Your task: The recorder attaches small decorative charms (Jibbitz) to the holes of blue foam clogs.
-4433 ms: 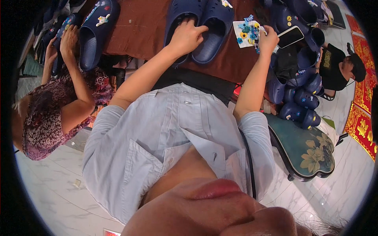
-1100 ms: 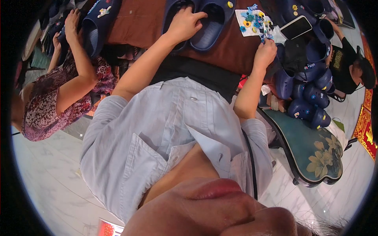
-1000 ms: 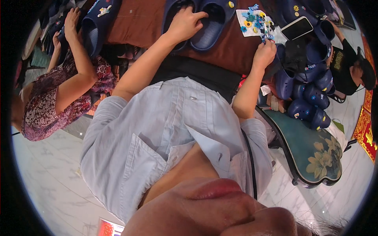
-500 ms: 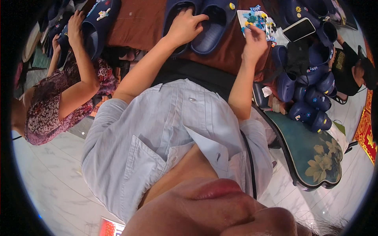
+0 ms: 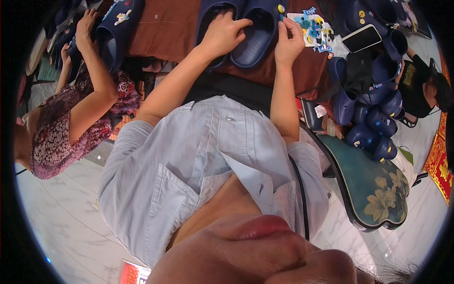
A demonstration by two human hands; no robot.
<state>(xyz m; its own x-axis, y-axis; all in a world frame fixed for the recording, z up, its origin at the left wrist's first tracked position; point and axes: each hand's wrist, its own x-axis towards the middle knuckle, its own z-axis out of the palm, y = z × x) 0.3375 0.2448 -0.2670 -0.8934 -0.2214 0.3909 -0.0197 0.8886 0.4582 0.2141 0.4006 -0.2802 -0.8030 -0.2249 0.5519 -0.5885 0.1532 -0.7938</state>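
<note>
A pair of navy clogs lies on the brown table in front of me. My left hand grips the edge between the two clogs and holds them steady. My right hand is at the right clog's outer rim, its fingertips pinching a small yellow charm. Just right of that hand lies a white sheet with several coloured charms on it.
A phone lies beside the sheet. Several navy clogs are heaped at the right, above a dark flower-patterned stool. A person in a patterned top at my left handles another navy clog. A person in black sits far right.
My right hand has left the charm sheet and moved left to the right clog, holding a small yellow charm. My left hand has stayed on the clogs.
</note>
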